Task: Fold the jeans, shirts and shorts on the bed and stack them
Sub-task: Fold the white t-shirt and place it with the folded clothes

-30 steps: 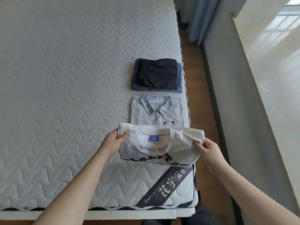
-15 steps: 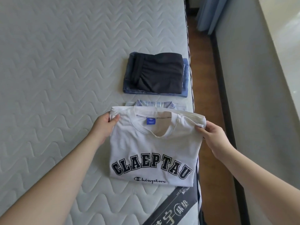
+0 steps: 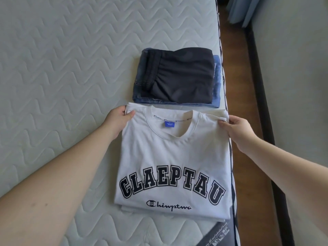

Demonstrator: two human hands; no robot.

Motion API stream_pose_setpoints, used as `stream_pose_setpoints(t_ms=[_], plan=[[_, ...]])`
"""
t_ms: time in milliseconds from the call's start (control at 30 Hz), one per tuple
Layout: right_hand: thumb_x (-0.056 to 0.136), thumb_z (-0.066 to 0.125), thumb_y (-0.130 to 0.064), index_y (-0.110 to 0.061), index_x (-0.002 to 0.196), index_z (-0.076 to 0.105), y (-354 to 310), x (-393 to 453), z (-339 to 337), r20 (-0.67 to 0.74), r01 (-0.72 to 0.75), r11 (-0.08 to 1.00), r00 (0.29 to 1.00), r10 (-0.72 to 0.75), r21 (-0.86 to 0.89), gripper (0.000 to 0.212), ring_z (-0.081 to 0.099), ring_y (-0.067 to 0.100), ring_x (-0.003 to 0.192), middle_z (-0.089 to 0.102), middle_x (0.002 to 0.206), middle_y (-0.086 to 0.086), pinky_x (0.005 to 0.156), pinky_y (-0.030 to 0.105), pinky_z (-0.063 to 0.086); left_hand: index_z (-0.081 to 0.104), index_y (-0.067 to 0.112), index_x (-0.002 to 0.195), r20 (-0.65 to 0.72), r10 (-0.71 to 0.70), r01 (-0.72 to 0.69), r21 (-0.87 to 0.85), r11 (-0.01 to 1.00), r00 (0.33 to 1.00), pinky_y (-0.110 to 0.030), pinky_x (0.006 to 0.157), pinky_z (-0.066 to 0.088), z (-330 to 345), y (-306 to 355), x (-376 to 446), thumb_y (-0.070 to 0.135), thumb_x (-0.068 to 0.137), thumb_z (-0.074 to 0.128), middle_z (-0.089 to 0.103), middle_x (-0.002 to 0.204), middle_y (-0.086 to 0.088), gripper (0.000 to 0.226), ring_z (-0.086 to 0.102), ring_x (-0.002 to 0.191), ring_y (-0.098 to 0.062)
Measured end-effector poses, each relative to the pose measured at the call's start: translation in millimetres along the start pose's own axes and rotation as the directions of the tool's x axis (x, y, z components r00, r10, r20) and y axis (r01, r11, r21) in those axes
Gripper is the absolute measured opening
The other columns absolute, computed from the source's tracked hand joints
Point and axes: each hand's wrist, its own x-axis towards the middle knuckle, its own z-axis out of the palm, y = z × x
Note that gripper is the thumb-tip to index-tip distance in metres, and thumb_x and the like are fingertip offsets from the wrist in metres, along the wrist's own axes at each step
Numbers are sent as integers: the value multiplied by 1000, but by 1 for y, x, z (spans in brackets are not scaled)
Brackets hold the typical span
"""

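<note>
The folded white shirt (image 3: 170,157) lies flat near the bed's (image 3: 62,77) right edge, just in front of the black shorts (image 3: 181,75) stacked on jeans (image 3: 216,82). The left hand (image 3: 119,119) and right hand (image 3: 237,126) each pinch a top corner. It looks light, soft and floppy; holding both corners should keep the folds together.

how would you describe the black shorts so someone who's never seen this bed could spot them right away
On the quilted mattress, look along its right edge, just beyond the white lettered t-shirt that both hands grip. There a small two-piece pile sits: the black shorts lie folded on top of blue jeans. They are the only black garment, with a gathered elastic waistband on their left side.
</note>
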Motion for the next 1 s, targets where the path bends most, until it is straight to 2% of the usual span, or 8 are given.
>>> stream_pose_setpoints(t_ms=[167,267,333,500,600,767,900,1000], plan=[[90,66,-26,-21,85,71,11,32,8,-65,-93,981,994,83,-170,8,59,17,66,66,81,3,67,33,52,55,9,125,2,-180,180,16,984,984,-33,83,49,17,-26,20,35,93,65,64,118,-11,43,64,105,-27],[91,62,-43,-18,115,64,23,15,5,-126,-103,954,990,70,-281,35,59,19,79,61,96,-1,75,39,55,47,8,135,-48,-241,240,-18,971,969,-35,89,51,16,-54,-1,40,88,70,64,122,-9,61,64,109,-26],[90,62,-49,-23,132,52,34,-12,2,-110,-74,956,993,43,-285,50,60,16,92,60,104,-8,82,42,55,47,5,134,-29,-256,255,-30,966,966,-41,97,51,9,-71,-21,38,87,71,63,124,-11,62,64,109,-25],[88,65,-50,-28,136,43,79,-86,10,-62,-101,951,994,87,-292,58,56,-1,82,58,105,-9,60,22,43,65,8,112,44,-276,256,259,931,960,-41,91,54,-5,-123,-74,42,84,73,72,108,-10,45,69,94,-24],[88,64,-52,-22,138,43,97,-111,14,-38,-143,936,990,138,-321,62,63,14,91,62,111,-4,67,28,48,64,13,110,54,-272,254,227,940,961,-34,83,55,-6,-138,-98,43,82,75,73,107,-7,43,70,89,-19],[83,62,-63,-12,96,54,117,-152,19,-6,-163,846,983,186,-508,54,62,22,75,64,85,4,58,34,46,66,11,115,66,-284,232,417,879,957,-37,93,51,-4,-155,-136,53,84,68,71,113,-9,52,67,102,-24],[87,63,-55,-14,79,51,124,-176,20,-32,-160,801,984,173,-576,44,58,17,59,60,71,3,47,30,37,50,8,83,-39,-117,108,730,675,992,-42,78,48,-4,-163,-172,48,98,46,64,101,-29,43,61,96,-42],[89,63,-50,-13,80,55,129,-186,15,-62,-128,863,992,112,-488,39,60,17,59,63,71,1,48,30,38,42,11,78,-77,17,47,756,653,997,-44,67,41,-4,-167,-190,42,100,45,61,91,-33,38,59,87,-48]])
